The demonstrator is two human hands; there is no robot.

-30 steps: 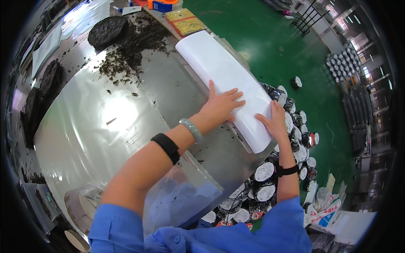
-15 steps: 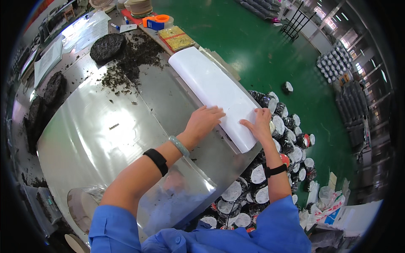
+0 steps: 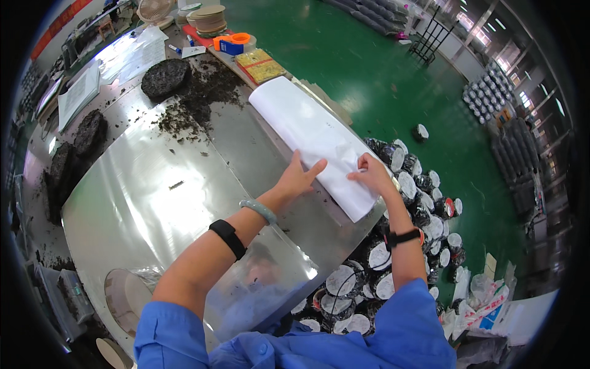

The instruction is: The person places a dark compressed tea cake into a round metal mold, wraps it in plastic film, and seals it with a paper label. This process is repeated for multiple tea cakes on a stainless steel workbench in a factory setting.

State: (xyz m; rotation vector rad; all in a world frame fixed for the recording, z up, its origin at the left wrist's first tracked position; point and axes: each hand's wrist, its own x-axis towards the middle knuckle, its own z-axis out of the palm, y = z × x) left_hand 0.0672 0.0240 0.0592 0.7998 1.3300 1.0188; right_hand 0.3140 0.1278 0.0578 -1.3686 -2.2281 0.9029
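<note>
So, from the head cam: there's a glossy white sheet, rounded over along its left side, lying at a slant along the right edge of the metal table. The right hand has its near right part pinched between thumb and curled fingers, and the surface is all puckered just left of that grip. The left hand is at the sheet's left edge, loose, thumb and a finger spread apart; can't tell if it's actually touching. That arm wears a pale bangle and a black band.

Far side of the table has a dark round cake with dark crumbs spilling right of it. Just beyond the sheet's far end sits a yellow block, with an orange and blue tape dispenser further back. Tons of white-topped wrapped bundles crowd the right side of the table.
</note>
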